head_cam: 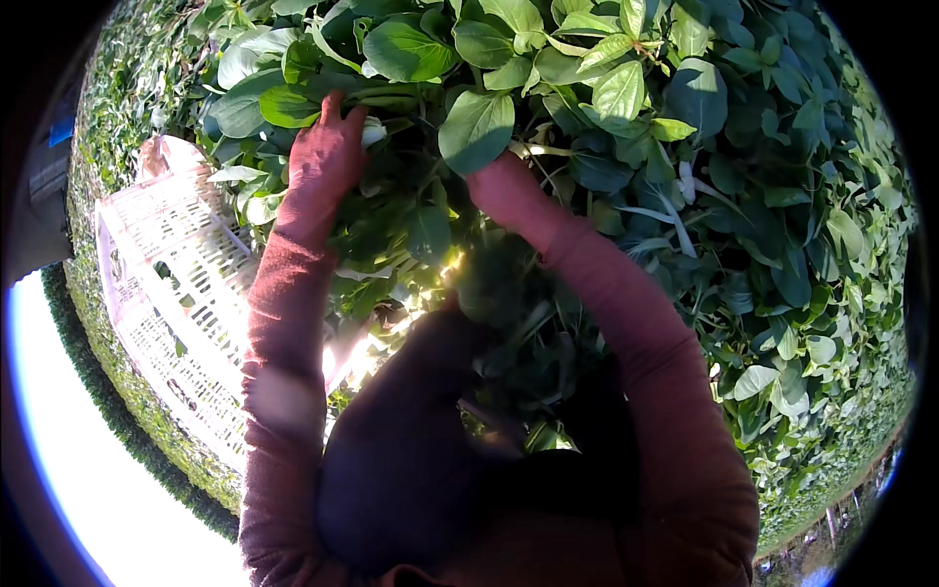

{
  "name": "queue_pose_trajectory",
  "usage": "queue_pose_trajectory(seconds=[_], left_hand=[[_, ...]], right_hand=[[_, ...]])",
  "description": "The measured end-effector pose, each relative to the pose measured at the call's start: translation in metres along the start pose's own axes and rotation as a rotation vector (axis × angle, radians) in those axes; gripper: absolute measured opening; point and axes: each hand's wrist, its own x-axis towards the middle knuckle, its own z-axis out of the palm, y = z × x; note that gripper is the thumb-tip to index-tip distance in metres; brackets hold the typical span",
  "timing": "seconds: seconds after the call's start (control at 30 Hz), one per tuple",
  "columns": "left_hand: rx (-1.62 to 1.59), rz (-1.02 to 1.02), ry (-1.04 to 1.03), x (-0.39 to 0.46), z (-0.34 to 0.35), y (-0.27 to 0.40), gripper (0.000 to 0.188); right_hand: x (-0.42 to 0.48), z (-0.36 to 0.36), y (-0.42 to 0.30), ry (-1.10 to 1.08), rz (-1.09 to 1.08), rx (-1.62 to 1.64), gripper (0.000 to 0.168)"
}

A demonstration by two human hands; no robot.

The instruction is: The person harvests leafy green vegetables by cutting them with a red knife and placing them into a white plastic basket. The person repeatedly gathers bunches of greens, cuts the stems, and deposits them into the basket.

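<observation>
My left hand (326, 158) is closed around leafy greens (249, 103) with broad, rounded leaves. A pale, thick stem base (373, 132) shows beside its thumb. My right hand (506, 187) reaches in among the standing plants. A broad green leaf (478, 132) covers its fingers, so what they touch is hidden. Between my two forearms, more leaves and stalks lie in deep shade. To the right of my right hand, pale stalks (682, 227) lie on the foliage.
A pale, slatted plastic crate (183, 246) lies left of my left forearm, with leaves showing through its slots. Dense foliage (821, 345) spreads along the right. My bent knee (403, 440) is below my hands. Bright sunlight washes out the lower left.
</observation>
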Motion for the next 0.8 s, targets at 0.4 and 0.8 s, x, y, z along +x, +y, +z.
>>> queue_pose_trajectory(seconds=[0.4,0.8], left_hand=[[-0.128,-0.251,-0.101,-0.003,0.006,-0.002,0.07],[-0.267,-0.299,-0.131,-0.009,0.031,-0.028,0.062]], right_hand=[[0.034,0.047,0.04,-0.137,0.425,0.292,0.023],[0.037,0.079,0.054,0.149,-0.046,-0.039,0.051]])
